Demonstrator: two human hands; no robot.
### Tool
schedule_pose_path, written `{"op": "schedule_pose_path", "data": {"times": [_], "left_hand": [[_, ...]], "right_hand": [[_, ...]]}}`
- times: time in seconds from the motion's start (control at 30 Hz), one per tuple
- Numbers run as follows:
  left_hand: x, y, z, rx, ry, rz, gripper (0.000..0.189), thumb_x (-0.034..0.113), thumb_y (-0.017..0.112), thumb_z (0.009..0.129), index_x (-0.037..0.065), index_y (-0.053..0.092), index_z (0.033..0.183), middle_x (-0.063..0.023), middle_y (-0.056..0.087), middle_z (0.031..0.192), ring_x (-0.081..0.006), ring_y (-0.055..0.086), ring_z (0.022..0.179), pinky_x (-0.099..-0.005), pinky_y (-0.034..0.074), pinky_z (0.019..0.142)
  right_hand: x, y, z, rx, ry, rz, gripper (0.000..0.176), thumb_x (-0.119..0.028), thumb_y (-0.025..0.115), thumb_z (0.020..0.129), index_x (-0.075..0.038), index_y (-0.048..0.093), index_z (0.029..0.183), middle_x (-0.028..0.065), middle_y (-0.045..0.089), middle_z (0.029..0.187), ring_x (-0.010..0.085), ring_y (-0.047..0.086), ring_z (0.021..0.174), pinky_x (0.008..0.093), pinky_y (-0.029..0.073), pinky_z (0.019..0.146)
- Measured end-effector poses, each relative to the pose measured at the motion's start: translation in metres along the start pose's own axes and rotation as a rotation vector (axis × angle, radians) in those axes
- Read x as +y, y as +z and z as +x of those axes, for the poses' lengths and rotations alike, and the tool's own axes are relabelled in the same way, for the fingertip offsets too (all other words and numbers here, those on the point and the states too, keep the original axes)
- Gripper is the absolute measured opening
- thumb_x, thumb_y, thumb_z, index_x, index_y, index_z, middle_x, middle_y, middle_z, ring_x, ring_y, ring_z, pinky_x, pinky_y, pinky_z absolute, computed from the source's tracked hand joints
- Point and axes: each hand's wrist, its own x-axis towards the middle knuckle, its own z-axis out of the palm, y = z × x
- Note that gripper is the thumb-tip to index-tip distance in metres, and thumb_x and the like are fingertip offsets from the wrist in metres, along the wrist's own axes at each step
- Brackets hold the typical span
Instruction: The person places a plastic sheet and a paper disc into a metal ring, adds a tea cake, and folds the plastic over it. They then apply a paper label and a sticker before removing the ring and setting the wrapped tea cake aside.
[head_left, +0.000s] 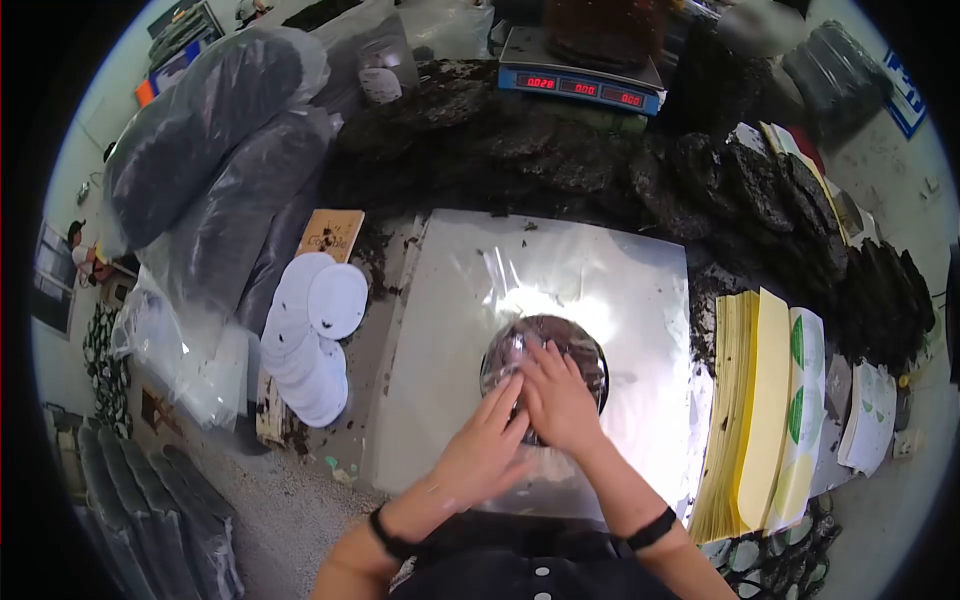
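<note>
A dark round cake (556, 330) under clear plastic film lies on a shiny metal sheet (450, 300) in front of me. My right hand (562, 395) rests on top of it, fingers stretched out flat. Beside it, my left hand (487, 440) touches the cake's near left side with its fingers extended; part of this hand is blurred by motion. Both hands cover much of the cake's near half. Glare on the film hides some detail.
White paper discs (290, 350) lie fanned out at left, near plastic bags of dark material (215, 150). Dark flaky sheets (480, 150) are heaped behind the metal sheet. A digital scale (580, 88) stands at the back. Yellow paper stacks (735, 420) and printed packaging (803, 400) sit right.
</note>
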Motion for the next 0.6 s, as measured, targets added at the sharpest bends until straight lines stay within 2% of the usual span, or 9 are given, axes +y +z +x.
{"op": "schedule_pose_path", "data": {"times": [0.07, 0.13, 0.17, 0.27, 0.3, 0.33, 0.47, 0.53, 0.6], "left_hand": [[-0.030, -0.024, 0.000, -0.060, 0.049, -0.153, 0.084, 0.024, 0.085, 0.080, -0.002, 0.048, 0.151, -0.0259, 0.045, 0.154, -0.0437, 0.053, 0.137, -0.0482, 0.042, 0.116], [-0.059, -0.028, 0.015, 0.360, -0.344, -0.166, 0.086, 0.013, 0.086, 0.079, 0.003, 0.045, 0.154, -0.0228, 0.047, 0.154, -0.0364, 0.054, 0.136, -0.0455, 0.045, 0.114], [-0.073, -0.019, 0.032, 0.353, -0.380, -0.171, 0.086, 0.013, 0.086, 0.079, 0.003, 0.045, 0.154, -0.0228, 0.047, 0.154, -0.0364, 0.054, 0.136, -0.0455, 0.045, 0.114], [-0.084, -0.012, 0.106, -0.232, -0.455, -1.094, 0.077, 0.009, 0.082, 0.079, 0.010, 0.053, 0.150, -0.0141, 0.059, 0.137, -0.0270, 0.062, 0.119, -0.0446, 0.048, 0.111], [-0.088, 0.004, 0.110, -0.193, -0.127, -0.784, 0.065, 0.008, 0.080, 0.079, 0.009, 0.060, 0.141, -0.0135, 0.060, 0.132, -0.0280, 0.063, 0.115, -0.0434, 0.050, 0.109], [-0.086, 0.017, 0.109, -0.146, 0.189, -0.476, 0.054, 0.007, 0.078, 0.079, 0.009, 0.067, 0.132, -0.0130, 0.061, 0.127, -0.0289, 0.064, 0.111, -0.0423, 0.052, 0.108], [-0.077, 0.013, 0.101, 0.145, 0.328, -0.266, 0.036, 0.005, 0.076, 0.077, 0.006, 0.072, 0.113, -0.0155, 0.062, 0.128, -0.0325, 0.065, 0.114, -0.0407, 0.053, 0.107], [-0.075, 0.022, 0.099, -0.242, 0.331, -0.206, 0.037, 0.008, 0.072, 0.078, 0.002, 0.068, 0.114, -0.0176, 0.061, 0.133, -0.0309, 0.058, 0.130, -0.0387, 0.048, 0.113], [-0.070, 0.034, 0.095, -0.261, 0.243, -0.187, 0.038, 0.008, 0.067, 0.083, -0.002, 0.065, 0.120, -0.0188, 0.058, 0.142, -0.0311, 0.054, 0.137, -0.0389, 0.046, 0.116]], "right_hand": [[0.000, 0.000, 0.006, -0.014, 0.014, -0.063, 0.051, -0.025, 0.054, 0.102, -0.015, 0.051, 0.152, 0.0154, 0.043, 0.160, 0.0431, 0.038, 0.149, 0.0559, 0.031, 0.122], [-0.006, -0.002, 0.003, -0.080, 0.006, -0.117, 0.054, -0.027, 0.056, 0.102, -0.016, 0.049, 0.154, 0.0148, 0.045, 0.159, 0.0422, 0.037, 0.150, 0.0549, 0.031, 0.122], [-0.006, -0.004, 0.005, -0.071, -0.010, -0.084, 0.046, -0.027, 0.059, 0.100, -0.013, 0.060, 0.143, 0.0149, 0.050, 0.154, 0.0430, 0.042, 0.146, 0.0550, 0.031, 0.122], [0.010, -0.005, 0.006, -0.214, -0.028, -0.048, 0.037, -0.030, 0.064, 0.097, -0.011, 0.071, 0.128, 0.0127, 0.061, 0.143, 0.0407, 0.048, 0.142, 0.0527, 0.031, 0.123], [0.011, -0.008, 0.005, -0.102, -0.030, 0.077, 0.028, -0.029, 0.068, 0.092, -0.006, 0.075, 0.107, 0.0146, 0.065, 0.135, 0.0387, 0.053, 0.138, 0.0538, 0.035, 0.121], [0.012, -0.013, 0.000, -0.108, -0.005, 0.078, 0.028, -0.029, 0.068, 0.092, -0.006, 0.075, 0.107, 0.0146, 0.065, 0.135, 0.0387, 0.053, 0.138, 0.0538, 0.035, 0.121], [0.021, -0.028, -0.004, 0.119, -0.138, 0.415, 0.022, -0.014, 0.074, 0.079, -0.001, 0.069, 0.096, 0.0215, 0.063, 0.126, 0.0414, 0.059, 0.124, 0.0538, 0.046, 0.111], [0.008, -0.027, -0.007, 0.315, 0.110, 0.408, 0.027, -0.006, 0.072, 0.077, 0.001, 0.063, 0.102, 0.0237, 0.057, 0.126, 0.0441, 0.059, 0.117, 0.0539, 0.051, 0.103], [0.010, -0.018, 0.001, 0.241, 0.055, 0.277, 0.040, -0.003, 0.070, 0.079, 0.001, 0.055, 0.116, 0.0251, 0.053, 0.130, 0.0453, 0.057, 0.115, 0.0545, 0.053, 0.096]]}}
